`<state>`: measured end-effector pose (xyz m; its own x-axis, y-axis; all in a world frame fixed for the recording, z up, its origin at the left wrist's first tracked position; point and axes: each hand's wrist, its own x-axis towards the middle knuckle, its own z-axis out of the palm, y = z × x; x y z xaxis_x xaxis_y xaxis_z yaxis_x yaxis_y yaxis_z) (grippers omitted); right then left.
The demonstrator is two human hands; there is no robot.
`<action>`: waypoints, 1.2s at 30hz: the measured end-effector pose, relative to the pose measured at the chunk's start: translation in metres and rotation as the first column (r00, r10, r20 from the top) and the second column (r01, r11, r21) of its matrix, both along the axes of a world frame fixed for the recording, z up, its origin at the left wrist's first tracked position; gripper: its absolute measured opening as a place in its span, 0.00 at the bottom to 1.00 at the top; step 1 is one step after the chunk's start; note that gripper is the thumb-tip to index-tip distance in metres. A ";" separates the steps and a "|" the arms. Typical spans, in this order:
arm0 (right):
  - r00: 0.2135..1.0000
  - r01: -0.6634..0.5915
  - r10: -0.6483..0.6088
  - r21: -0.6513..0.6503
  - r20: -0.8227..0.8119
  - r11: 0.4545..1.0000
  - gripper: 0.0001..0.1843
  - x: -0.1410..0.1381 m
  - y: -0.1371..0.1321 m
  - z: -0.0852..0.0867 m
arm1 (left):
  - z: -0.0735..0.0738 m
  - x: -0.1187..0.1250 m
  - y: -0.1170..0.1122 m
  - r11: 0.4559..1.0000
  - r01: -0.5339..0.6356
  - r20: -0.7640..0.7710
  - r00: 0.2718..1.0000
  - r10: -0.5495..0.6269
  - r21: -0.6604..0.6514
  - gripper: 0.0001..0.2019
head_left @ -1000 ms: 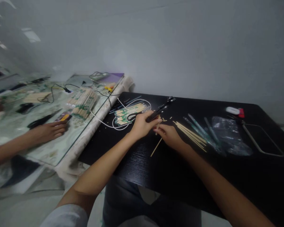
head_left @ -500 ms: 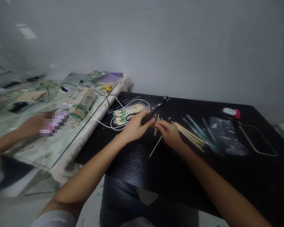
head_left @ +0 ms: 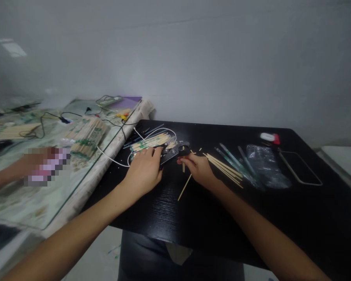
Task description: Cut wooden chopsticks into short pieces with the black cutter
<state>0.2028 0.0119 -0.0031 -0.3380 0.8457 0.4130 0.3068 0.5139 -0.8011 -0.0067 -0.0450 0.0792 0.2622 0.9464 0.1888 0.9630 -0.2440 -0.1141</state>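
My left hand (head_left: 144, 166) is closed around dark-handled shears (head_left: 172, 153), whose metal head points right, toward my other hand. My right hand (head_left: 200, 169) has its thumb and fingers pinched close to the shears' head. A short piece of wooden stick (head_left: 183, 168) shows just below those fingertips, apparently held in them. Under it, a thin wooden stick (head_left: 185, 187) lies slanted on the black table (head_left: 152, 210). Just beyond my left hand is a bundle of wrapped chopsticks (head_left: 152, 142), partly covered by the fingers.
Loose sticks (head_left: 225, 169), wrapped chopsticks (head_left: 236, 164), a clear plastic bag (head_left: 265, 166), a phone-like frame (head_left: 300, 168) and a white-and-red item (head_left: 269, 137) lie rightward. A white cable (head_left: 112, 160) crosses to the left table, where another person's hand (head_left: 43, 160) rests near a chopstick bundle (head_left: 89, 136).
The view has shifted slightly right. My left hand has turned and lowered, and the shears now point more to the right, close to my right fingertips. The right hand keeps its pinch.
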 end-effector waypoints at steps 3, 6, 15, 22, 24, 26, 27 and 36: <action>1.000 -0.010 0.011 0.045 -0.010 0.999 0.13 0.000 0.001 -0.003 | 0.004 0.006 0.000 1.000 0.006 -0.053 0.999 -0.006 -0.012 0.25; 1.000 -0.018 0.019 0.059 -0.019 0.998 0.13 0.000 0.002 -0.004 | 0.007 0.009 0.000 0.999 0.009 -0.078 0.997 -0.011 -0.036 0.29; 1.000 -0.010 0.010 0.028 0.010 1.000 0.12 0.000 0.000 0.000 | 0.013 0.005 -0.001 0.998 0.025 -0.182 0.983 -0.034 -0.051 0.34; 0.999 -0.025 0.024 0.036 0.036 0.999 0.12 -0.002 0.000 0.003 | 0.014 0.001 0.000 0.993 0.010 -0.201 0.979 -0.034 -0.118 0.28; 0.999 -0.028 0.026 0.039 0.040 0.999 0.12 -0.002 0.001 0.003 | 0.013 0.001 0.000 0.991 -0.009 -0.192 0.981 -0.017 -0.133 0.28; 0.999 -0.030 0.028 0.049 0.043 0.998 0.12 -0.002 0.002 0.004 | 0.013 0.002 0.000 0.989 -0.025 -0.190 0.982 -0.003 -0.144 0.27; 0.999 -0.032 0.029 0.053 0.045 0.998 0.13 -0.002 0.002 0.003 | 0.014 0.003 0.001 0.988 -0.032 -0.191 0.982 0.003 -0.149 0.26; 0.998 -0.061 0.062 -0.028 0.023 0.998 0.11 0.000 0.004 0.015 | 0.015 -0.012 0.013 0.992 -0.007 -0.125 0.992 -0.009 -0.125 0.24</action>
